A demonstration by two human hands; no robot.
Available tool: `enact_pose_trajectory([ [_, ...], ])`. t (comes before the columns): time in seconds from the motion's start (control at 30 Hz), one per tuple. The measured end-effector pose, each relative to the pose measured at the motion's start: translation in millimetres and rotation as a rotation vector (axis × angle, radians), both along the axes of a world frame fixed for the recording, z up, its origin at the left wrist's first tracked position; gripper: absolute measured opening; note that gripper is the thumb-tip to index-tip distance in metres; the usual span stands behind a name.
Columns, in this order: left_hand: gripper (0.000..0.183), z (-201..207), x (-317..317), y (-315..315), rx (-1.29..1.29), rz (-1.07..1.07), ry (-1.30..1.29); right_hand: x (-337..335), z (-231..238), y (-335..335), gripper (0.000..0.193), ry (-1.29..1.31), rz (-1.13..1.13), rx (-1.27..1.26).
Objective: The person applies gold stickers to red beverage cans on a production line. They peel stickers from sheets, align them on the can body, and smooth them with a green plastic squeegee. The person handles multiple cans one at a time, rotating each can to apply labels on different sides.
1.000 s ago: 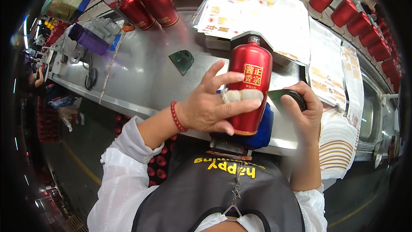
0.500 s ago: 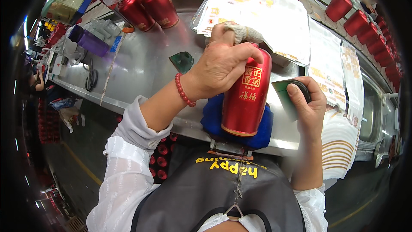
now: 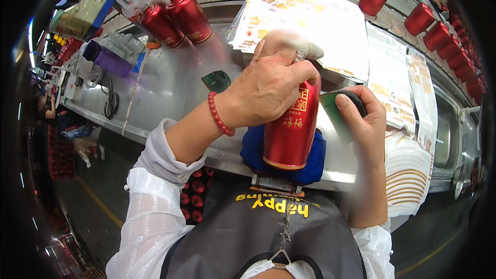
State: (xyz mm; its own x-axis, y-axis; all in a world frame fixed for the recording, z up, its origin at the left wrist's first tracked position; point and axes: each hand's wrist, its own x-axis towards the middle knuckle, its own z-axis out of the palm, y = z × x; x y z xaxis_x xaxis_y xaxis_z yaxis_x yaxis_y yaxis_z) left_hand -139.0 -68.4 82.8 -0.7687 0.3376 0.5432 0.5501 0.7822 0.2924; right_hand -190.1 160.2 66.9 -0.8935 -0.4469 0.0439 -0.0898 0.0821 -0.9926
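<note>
since a second ago, my left hand (image 3: 271, 85) has moved up the red bottle (image 3: 289, 142); it grips the neck end. the bottle rests on blue cloth (image 3: 251, 150) at the bench's (image 3: 173, 85) near edge: base toward me, neck end away, long axis leaning slightly right. my right hand (image 3: 371, 119) grasps a green scraper (image 3: 332, 107) just beside the bottle.

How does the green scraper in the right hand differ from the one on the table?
The held scraper is gripped by the right hand; the loose scraper lies on the metal table. The held scraper looks paler, the loose scraper darker. Both are green.
</note>
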Motion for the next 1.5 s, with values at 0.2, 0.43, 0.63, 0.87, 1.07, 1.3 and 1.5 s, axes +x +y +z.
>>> enact_pose_trajectory([
  [0.2, 0.027, -1.9, -0.6, -0.5, -0.020, 0.000, -0.023, -7.5, -0.6, -8.8, 0.019, 0.008, 0.058, 0.012],
  [0.43, 0.028, 1.2, 1.1, 6.7, -0.107, 0.034, 0.079, -8.9, -1.9, -1.6, 0.018, 0.014, 0.024, -0.038],
  [0.63, 0.018, 7.3, 1.4, -1.7, 0.050, 0.022, -0.117, -9.8, -1.1, -6.8, 0.018, 0.028, 0.068, 0.018],
  [0.87, 0.022, -3.2, -2.4, -3.7, 0.050, -0.067, -0.002, -5.1, 3.8, -10.8, 0.020, -0.035, 0.106, -0.031],
  [1.07, 0.019, -1.9, 8.5, -10.9, 0.031, -0.042, -0.029, 0.9, 2.5, -1.9, 0.017, -0.006, 0.035, -0.062],
  [1.3, 0.023, -4.6, 27.0, -18.5, 0.045, -0.019, 0.003, 15.5, 15.3, -2.0, 0.013, 0.247, 0.040, 0.015],
  [1.5, 0.026, -9.6, 29.3, -19.9, 0.101, -0.040, 0.044, 20.6, 7.3, -11.5, 0.032, 1.003, 0.063, 0.109],
])
